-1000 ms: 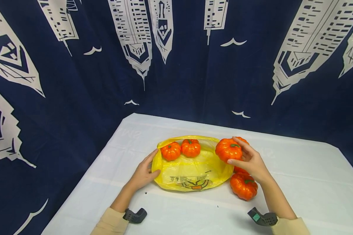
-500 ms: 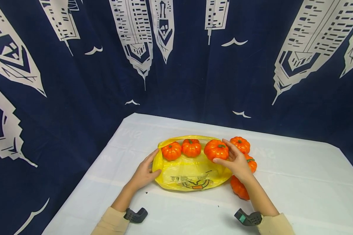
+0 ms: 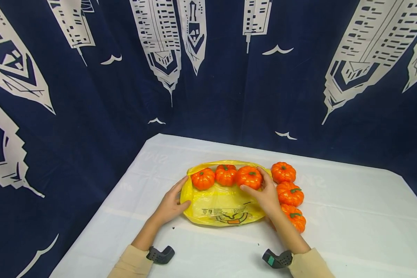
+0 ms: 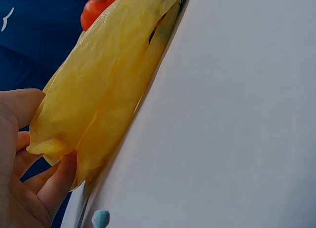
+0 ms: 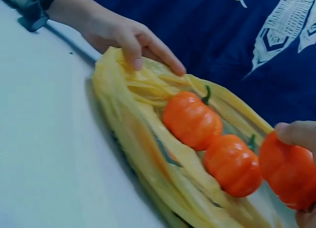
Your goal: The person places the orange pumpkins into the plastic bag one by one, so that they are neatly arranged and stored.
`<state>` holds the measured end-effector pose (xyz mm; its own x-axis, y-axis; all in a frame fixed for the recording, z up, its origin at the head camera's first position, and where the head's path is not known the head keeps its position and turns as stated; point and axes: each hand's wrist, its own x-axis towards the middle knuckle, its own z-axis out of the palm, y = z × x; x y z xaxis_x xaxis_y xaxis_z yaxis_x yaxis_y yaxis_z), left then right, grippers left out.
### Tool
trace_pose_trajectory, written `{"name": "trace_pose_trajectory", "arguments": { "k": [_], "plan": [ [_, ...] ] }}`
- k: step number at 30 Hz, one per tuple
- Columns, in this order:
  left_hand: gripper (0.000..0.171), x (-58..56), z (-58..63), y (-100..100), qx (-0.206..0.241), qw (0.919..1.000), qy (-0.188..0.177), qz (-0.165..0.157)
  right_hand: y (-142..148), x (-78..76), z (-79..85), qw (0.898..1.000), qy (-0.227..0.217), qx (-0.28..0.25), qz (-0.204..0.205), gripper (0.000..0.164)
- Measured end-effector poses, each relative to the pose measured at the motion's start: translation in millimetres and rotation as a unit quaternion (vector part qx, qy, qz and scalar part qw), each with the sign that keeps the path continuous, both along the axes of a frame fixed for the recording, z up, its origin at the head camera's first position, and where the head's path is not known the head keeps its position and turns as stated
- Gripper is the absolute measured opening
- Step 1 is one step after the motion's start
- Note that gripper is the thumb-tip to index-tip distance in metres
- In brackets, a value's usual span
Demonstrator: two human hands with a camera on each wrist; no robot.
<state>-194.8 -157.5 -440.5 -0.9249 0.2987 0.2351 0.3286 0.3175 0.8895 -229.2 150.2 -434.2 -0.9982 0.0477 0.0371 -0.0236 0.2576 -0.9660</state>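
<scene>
A yellow plastic bag (image 3: pixel 226 200) lies on the table with its mouth spread wide and printing on its inside. Its left end is held by my left hand (image 3: pixel 170 201), thumb and fingers at the rim. Two small orange toy pumpkins (image 3: pixel 203 179) with green stems sit in the bag toward its far side. My right hand (image 3: pixel 268 196) grips a third pumpkin (image 3: pixel 247 177) over the bag's right part, beside those two. In the right wrist view, the gripped pumpkin (image 5: pixel 286 171) is close against its neighbour (image 5: pixel 233 165), with thumb and fingers around it.
To the right of the bag, three more pumpkins (image 3: pixel 290 194) stand in a row, the nearest partly behind my right forearm. A white cloth covers the table (image 3: pixel 351 216). Behind it hangs a dark blue curtain (image 3: pixel 215 104) with white building prints.
My right hand has carried its pumpkin leftward and lower into the bag's mouth, next to the other two. The row on the right shows more fully. My left hand stays in place.
</scene>
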Motion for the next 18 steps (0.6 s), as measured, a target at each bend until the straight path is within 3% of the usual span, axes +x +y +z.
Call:
{"name": "trace_pose_trajectory", "arguments": {
  "k": [12,18],
  "plan": [
    [0.077,0.9,3.8,1,-0.010,0.9999,-0.001,0.002,-19,-11.1,-15.8,0.994,0.066,0.025,-0.087,0.087],
    [0.076,0.6,2.5,0,-0.005,1.0000,-0.002,0.000,-27,-13.8,-19.1,0.990,0.072,0.023,-0.118,0.087]
  ]
}}
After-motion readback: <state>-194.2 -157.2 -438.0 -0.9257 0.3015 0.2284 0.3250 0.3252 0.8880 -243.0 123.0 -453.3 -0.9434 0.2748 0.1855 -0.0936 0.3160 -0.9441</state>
